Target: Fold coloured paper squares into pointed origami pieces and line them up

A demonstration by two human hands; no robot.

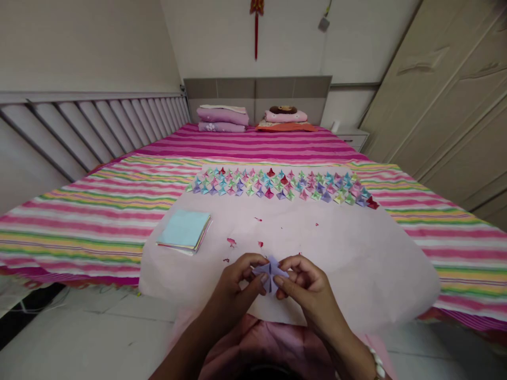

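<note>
In the head view, the lilac folded paper (271,272) is held up between both hands, above the near part of the large pale sheet (356,258) spread over the striped bed cover (91,211). The fingers of the left hand (233,279) pinch its left side, thumb on the near face; those of the right hand (315,282) pinch the opposite side the same way. This two-sided grip probably keeps the points spread and the middle slit facing the wearer, so the creases can be seen and pressed evenly. Whether the paper touches the sheet beneath cannot be told. The stack of square papers (185,228), pale blue on top, lies to the left, apart from the hands, likely to be within reach yet out of the way. Small, pointed folded pieces (268,193) in many colours stand close together in rows along the sheet's far part, perhaps so that they stay upright and leave the nearer area for handling. Red scraps (231,242) are scattered between those rows and the hands; their loose spread looks incidental rather than arranged.
</note>
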